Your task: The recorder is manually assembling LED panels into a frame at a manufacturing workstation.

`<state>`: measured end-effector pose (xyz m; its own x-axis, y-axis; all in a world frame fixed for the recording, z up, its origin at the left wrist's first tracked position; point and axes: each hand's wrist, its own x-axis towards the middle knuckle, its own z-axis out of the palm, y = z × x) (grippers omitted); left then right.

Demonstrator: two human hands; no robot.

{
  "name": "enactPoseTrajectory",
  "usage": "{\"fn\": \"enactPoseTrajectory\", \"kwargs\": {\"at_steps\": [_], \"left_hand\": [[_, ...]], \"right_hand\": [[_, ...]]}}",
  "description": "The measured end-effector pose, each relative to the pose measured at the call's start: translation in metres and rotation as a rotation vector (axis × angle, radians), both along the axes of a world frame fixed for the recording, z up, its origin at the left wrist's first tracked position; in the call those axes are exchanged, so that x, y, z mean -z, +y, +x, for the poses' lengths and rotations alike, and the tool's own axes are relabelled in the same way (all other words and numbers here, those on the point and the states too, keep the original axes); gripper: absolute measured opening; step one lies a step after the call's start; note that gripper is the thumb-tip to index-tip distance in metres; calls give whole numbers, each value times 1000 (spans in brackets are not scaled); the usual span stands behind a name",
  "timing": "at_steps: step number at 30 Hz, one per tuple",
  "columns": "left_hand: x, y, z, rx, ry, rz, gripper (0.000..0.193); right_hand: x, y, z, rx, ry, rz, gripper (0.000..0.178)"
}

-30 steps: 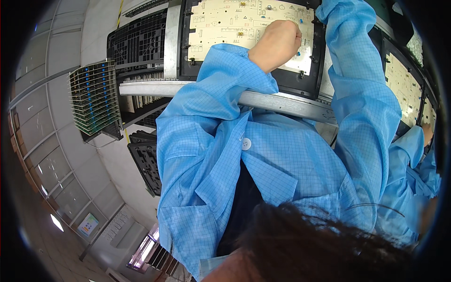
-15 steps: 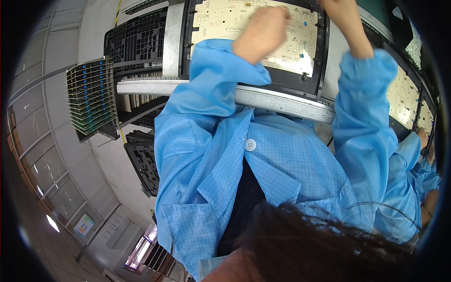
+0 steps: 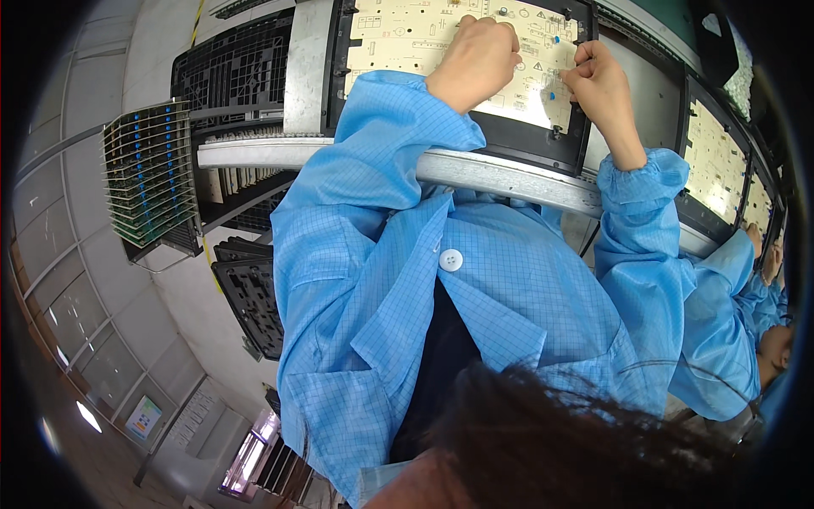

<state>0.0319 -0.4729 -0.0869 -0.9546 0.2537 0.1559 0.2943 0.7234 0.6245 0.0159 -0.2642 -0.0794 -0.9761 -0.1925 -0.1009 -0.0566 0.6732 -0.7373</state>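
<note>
A pale yellow circuit board (image 3: 407, 38) lies in a black carrier frame (image 3: 517, 144) on the line in front of me. My left hand (image 3: 476, 64) rests on the middle of the board with its fingers curled into a loose fist. What it may hold is hidden. My right hand (image 3: 598, 81) is at the board's right edge, its fingertips pinched together against the surface. A small blue component (image 3: 551, 95) stands just below them. Blue sleeves cover both forearms.
A metal rail (image 3: 509, 174) runs along the near side of the line. Further boards in black frames (image 3: 716, 161) follow to the right, where another person in a blue coat (image 3: 746, 297) works. To the left stand a rack of stacked boards (image 3: 148, 174) and black trays (image 3: 250, 297).
My right hand has come down from the upper edge of the view onto the board's right side. My left hand has stayed on the board, now closer to the right hand.
</note>
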Motion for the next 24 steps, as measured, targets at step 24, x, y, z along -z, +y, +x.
{"fn": "enactPoseTrajectory", "kwargs": {"at_steps": [24], "left_hand": [[-42, -20, 22, -305, -177, 363, 23]], "right_hand": [[2, -47, 16, -356, 574, 200, 11]]}}
